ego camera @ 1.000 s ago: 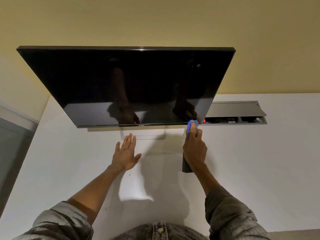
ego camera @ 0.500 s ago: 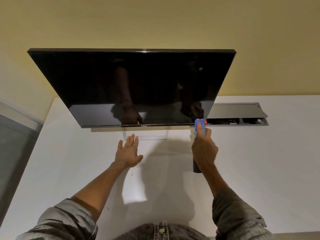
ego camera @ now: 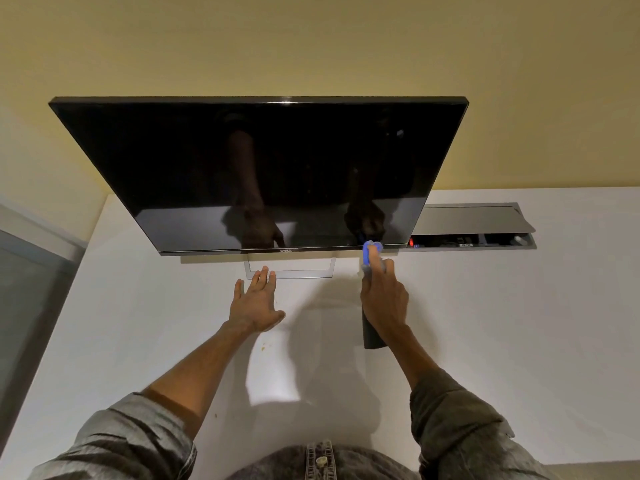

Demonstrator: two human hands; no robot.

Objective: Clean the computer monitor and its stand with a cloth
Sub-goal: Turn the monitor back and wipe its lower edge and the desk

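The monitor (ego camera: 270, 174) stands on the white bench (ego camera: 485, 306), its long axis running left to right, directly ahead of and above both hands. The right hand (ego camera: 382, 299) is nearer: it grips a dark cloth (ego camera: 371, 336), its blue-tipped end touching the lower right bezel. The left hand (ego camera: 254, 303) lies spread flat on the bench, fingertips just beside the stand (ego camera: 289, 271).

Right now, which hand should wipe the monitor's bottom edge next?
Right hand: it grips the cloth touching the monitor bottom bezel. Left hand lies open and empty by the stand.
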